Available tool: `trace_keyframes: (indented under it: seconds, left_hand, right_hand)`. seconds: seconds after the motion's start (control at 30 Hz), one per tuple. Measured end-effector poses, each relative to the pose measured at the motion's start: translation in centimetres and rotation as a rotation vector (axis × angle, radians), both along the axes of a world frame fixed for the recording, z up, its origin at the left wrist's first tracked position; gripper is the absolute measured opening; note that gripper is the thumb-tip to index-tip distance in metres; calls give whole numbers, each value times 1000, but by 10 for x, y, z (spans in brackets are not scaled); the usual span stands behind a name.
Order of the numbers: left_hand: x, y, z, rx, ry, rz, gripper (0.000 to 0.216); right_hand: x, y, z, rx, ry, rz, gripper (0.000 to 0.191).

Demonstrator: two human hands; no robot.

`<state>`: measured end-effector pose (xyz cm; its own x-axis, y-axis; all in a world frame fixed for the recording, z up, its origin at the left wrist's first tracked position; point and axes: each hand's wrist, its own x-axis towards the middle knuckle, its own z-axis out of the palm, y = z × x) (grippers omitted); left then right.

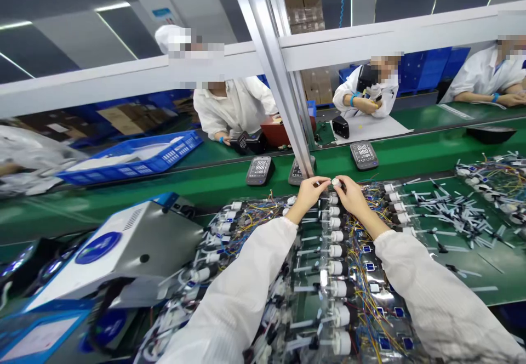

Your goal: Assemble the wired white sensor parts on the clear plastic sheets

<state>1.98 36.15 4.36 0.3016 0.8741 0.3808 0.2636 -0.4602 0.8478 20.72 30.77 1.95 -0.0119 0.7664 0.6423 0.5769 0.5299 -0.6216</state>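
At the far end of a row of small white-capped cylindrical parts [337, 236], my two hands meet with the fingertips almost touching. My right hand [350, 197] pinches a small white round part [335, 182] between thumb and fingers. My left hand [308, 195] is closed in a pinch just beside it; what it holds, if anything, is too small to make out. Below the hands, the row runs toward me on clear plastic, with short pale tubes on black fittings [306, 288] to its left and coloured wires [361, 287] with small blue-screened pieces to its right.
Loose tube pieces [464, 216] lie heaped at right. A white-and-grey machine [123, 249] stands at left. Monitors with digit displays [259, 170] sit on the green belt [222, 188], behind a metal post [283, 73]. Across it are co-workers in white and a blue crate [176, 153].
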Motion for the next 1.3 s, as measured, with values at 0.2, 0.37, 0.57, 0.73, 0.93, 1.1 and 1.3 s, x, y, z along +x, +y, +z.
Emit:
trace_keyframes:
  seconds: [0.2, 0.37, 0.57, 0.73, 0.93, 1.1, 1.3]
  left_hand:
    - [-1, -2, 2, 5, -8, -13, 27]
    - [-1, -1, 2, 12, -3, -28, 26]
    - [0, -2, 3, 29, 5, -57, 25]
    - [1, -4, 7, 17, 11, -64, 29]
    - [1, -6, 9, 4, 9, -31, 28]
    - [0, -5, 8, -8, 4, -27, 28]
    - [-1, -6, 9, -11, 17, -70, 28]
  right_hand:
    - [0, 0, 0, -7, 68, -13, 31]
    - [0, -3, 4, -9, 41, 24, 30]
    - [1, -4, 5, -8, 32, 62, 30]
    - [-1, -4, 3, -5, 49, 55, 29]
    - [-1, -4, 4, 6, 58, 52, 29]
    - [-1, -5, 4, 3, 49, 66, 29]
    - [-2, -5, 0, -10, 32, 87, 28]
